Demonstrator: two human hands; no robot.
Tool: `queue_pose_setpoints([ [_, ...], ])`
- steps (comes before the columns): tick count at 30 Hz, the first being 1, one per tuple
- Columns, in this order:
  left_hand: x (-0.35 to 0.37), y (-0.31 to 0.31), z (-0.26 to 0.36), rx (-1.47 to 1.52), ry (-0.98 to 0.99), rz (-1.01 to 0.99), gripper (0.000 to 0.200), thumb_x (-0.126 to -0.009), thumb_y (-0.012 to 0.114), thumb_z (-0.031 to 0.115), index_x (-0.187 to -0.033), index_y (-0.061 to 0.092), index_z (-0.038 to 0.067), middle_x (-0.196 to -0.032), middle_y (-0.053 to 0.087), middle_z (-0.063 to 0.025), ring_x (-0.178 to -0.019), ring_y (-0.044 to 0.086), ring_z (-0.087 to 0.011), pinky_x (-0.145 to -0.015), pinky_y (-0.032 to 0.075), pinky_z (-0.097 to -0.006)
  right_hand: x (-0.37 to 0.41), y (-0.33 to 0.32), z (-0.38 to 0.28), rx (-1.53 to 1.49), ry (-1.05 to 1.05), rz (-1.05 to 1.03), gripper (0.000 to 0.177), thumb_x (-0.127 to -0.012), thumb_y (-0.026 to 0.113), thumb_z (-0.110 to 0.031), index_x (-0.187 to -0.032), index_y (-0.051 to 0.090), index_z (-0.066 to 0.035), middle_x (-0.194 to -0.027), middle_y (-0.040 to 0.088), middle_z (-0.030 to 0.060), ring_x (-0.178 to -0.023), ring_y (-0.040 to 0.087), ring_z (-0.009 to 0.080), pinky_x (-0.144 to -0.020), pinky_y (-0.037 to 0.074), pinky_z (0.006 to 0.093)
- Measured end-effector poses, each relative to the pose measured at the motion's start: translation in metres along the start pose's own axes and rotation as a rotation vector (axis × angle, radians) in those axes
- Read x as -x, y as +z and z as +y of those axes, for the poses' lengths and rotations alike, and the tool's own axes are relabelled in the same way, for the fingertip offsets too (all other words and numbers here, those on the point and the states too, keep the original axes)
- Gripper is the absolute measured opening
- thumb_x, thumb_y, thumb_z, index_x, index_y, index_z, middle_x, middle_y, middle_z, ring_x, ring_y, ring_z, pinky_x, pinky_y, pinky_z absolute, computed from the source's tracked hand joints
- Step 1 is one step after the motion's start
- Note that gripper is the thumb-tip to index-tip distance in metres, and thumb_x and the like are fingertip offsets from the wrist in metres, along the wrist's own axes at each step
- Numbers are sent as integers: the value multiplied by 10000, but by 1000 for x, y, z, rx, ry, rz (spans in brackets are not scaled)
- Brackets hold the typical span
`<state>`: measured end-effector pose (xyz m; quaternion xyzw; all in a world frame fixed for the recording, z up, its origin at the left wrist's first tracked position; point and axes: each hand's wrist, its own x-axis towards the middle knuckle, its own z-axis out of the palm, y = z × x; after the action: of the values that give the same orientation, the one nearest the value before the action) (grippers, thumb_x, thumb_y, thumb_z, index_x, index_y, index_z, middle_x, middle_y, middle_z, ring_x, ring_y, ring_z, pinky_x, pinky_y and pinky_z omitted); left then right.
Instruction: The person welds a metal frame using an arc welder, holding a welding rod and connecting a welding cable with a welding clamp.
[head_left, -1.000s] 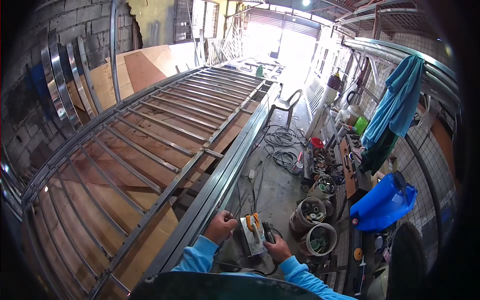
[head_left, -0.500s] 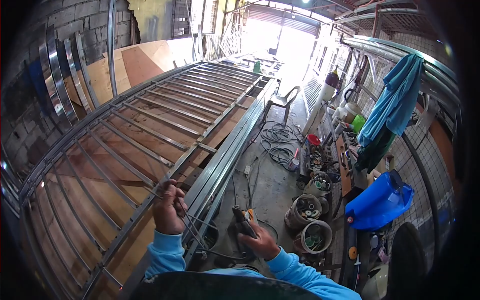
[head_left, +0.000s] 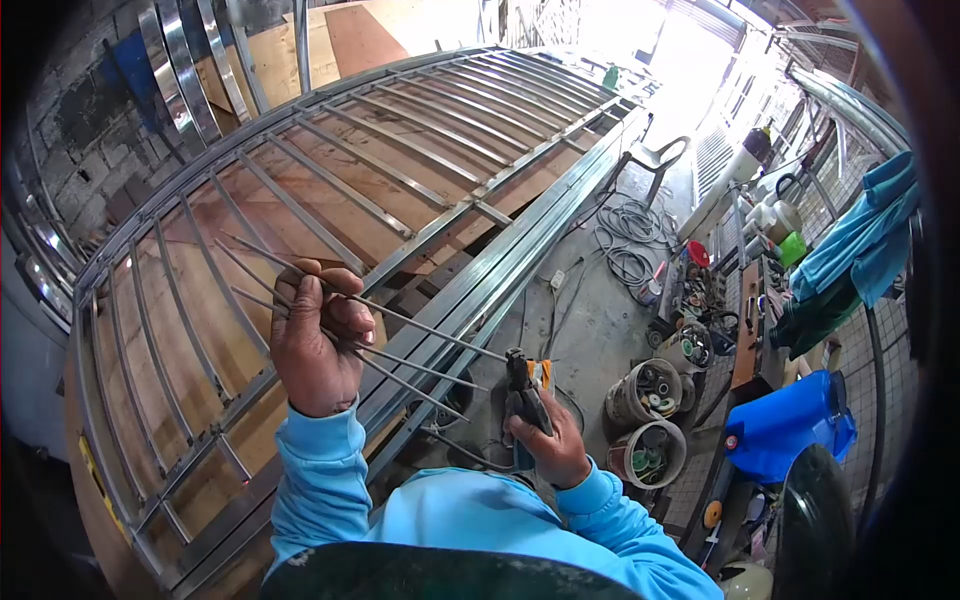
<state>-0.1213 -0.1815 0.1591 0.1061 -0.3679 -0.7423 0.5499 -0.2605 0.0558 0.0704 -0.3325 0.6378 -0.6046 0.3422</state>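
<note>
Several thin grey welding rods (head_left: pixel 430 372) are pinched in my left hand (head_left: pixel 318 340), fanned out on both sides of the fingers. The hand is raised over the near side of a slatted metal frame (head_left: pixel 425 240). My right hand (head_left: pixel 556 445) is closed round the dark handle of a welding electrode holder (head_left: pixel 522 395), its head pointing up. One rod reaches across from the left hand, its end right at the holder's jaws. An orange patch (head_left: pixel 541 372) shows beside the holder's head.
Long metal tubes (head_left: pixel 530 245) lie along the frame's right side. Coiled cables (head_left: pixel 635 235) and a plastic chair (head_left: pixel 655 160) are on the floor beyond. Buckets of discs (head_left: pixel 645 455), a blue container (head_left: pixel 790 425) and a gas cylinder (head_left: pixel 735 170) stand to the right.
My left hand has lifted with the rods, which now fan out clearly. The holder's head has come up to one rod's end. The camera view has swung left and down.
</note>
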Motion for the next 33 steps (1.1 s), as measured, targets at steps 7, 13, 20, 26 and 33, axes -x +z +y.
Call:
queue_pose_setpoints([
  [7,10,-10,26,-273,7,-165,261,-1070,507,300,-1215,530,83,-853,677,-86,-640,642,-101,-511,481,-234,-12,0,3,155,-73,23,384,-919,679,-378,-1007,583,-17,-776,539,48,-726,477,146,-660,430,327],
  [13,33,-8,39,-1300,0,-721,303,-837,746,180,-1137,755,140,-952,747,-136,-803,724,-294,-678,575,-355,-9,0,-6,285,-68,-7,334,-870,673,-227,-1102,598,1,-798,594,102,-726,553,186,-696,479,332],
  [20,42,-21,39,-1638,15,-797,338,-774,750,119,-1105,767,182,-849,717,-99,-739,680,-312,-631,540,-403,-3,8,-7,299,-62,-64,363,-845,704,-154,-1151,605,14,-855,649,145,-761,622,210,-748,518,338],
  [26,43,-24,48,-1753,115,-826,384,-730,751,48,-1092,775,173,-782,686,-95,-684,659,-290,-594,510,-404,-3,13,-10,318,-38,-85,353,-844,720,-173,-1126,621,14,-844,654,152,-737,628,215,-732,522,339],
  [33,49,-29,55,-1823,184,-859,385,-718,726,23,-1059,778,193,-696,615,-76,-634,625,-276,-548,481,-411,-3,20,-5,331,-51,-128,345,-841,721,-168,-1120,634,17,-826,656,159,-711,633,216,-707,523,335],
])
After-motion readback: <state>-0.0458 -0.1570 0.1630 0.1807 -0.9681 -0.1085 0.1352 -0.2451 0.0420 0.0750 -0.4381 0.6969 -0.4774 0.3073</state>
